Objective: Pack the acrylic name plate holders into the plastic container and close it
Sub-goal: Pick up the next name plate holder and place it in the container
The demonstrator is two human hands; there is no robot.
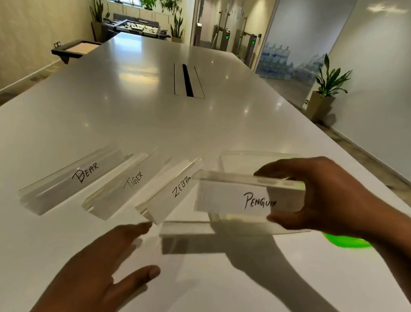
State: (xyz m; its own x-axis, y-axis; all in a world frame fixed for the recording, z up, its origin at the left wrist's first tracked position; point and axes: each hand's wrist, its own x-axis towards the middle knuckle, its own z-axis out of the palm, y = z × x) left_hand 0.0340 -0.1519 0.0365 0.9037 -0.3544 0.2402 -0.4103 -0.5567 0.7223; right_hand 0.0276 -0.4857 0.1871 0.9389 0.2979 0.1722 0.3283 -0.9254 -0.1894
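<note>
right hand (330, 199): at 3 o'clock of the scene, pinching the penguin holder (243, 196) at its right end, thumb below and fingers over the top edge; lifted clear of the table (153, 116), label facing the camera. an end grip likely keeps the long piece level for lowering in.
left hand (105, 264): at 6 o'clock, fingers spread and loose, holding nothing; fingertips near the zebra holder's near corner, seemingly ready for the next pickup or to steady things.
container (226, 157): clear plastic, mostly hidden behind the penguin holder and right hand; only the far rim and left corner show at about 1 o'clock from the penguin label. cannot tell if anything lies inside.
lid (348, 241): a green patch under the right wrist at 4 o'clock, probably the lid set aside so the opening stays free; mostly hidden.
bear holder (73, 181): at 9 o'clock, flat on the table, angled.
tiger holder (122, 186): just beside bear, same slant.
zebra holder (171, 192): just beside tiger, far end close to the penguin holder.
row logic: three parallel pieces within reach of the left hand, label side up.
blank piece (185, 228): clear block on the table below the penguin holder; unclear what it is.
progress: early by my reading; three holders not yet packed.
</note>
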